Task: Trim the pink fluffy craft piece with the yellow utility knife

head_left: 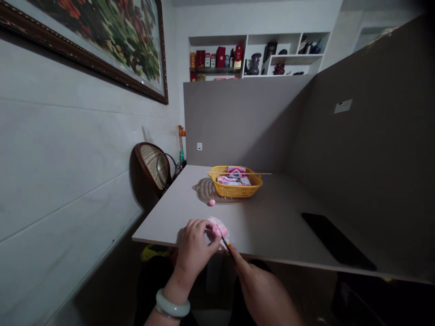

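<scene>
My left hand [195,251], with a pale green bangle [172,304] on its wrist, holds a soft pink lump [216,227], probably modelling clay, at the table's near edge. My right hand [260,287] pinches a thin dark tool [229,249] with a yellow band. The tool's tip touches the pink lump. A small pink ball [212,202] lies on the table [272,226], well beyond both hands. The underside of the lump is hidden by my left fingers.
A yellow plastic basket [235,188] holds pink packets, with a long thin stick across it, and stands on a round woven mat [205,190]. A black flat slab, perhaps a tablet [336,240], lies at the right. Walls bound the table's left and far sides.
</scene>
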Demonstrator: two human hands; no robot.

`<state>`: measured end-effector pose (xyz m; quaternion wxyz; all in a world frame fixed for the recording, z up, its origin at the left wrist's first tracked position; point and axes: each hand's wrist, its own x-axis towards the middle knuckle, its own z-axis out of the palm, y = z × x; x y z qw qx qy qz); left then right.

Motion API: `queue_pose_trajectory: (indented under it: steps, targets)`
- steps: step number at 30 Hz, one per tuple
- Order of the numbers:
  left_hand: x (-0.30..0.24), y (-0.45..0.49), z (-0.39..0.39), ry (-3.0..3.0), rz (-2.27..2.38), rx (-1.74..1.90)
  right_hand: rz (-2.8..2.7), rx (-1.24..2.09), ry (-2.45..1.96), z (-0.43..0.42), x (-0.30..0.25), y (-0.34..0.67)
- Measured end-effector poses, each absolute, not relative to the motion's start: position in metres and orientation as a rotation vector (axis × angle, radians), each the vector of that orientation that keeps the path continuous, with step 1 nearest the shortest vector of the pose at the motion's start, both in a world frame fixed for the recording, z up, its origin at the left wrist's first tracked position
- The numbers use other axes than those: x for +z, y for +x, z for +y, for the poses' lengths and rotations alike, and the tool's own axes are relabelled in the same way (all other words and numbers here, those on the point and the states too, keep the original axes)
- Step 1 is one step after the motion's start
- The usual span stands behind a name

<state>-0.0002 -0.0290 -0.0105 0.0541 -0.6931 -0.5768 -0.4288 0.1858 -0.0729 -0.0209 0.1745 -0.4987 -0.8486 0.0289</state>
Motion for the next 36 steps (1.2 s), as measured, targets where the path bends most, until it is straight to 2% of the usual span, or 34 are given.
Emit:
queue_pose_trajectory:
  steps: [36]
  targets:
    - [-0.009,0.003,-0.029,-2.099,-1.766,-1.254,-2.471,0.118,-1.538,-0.081,-0.007,0.189]
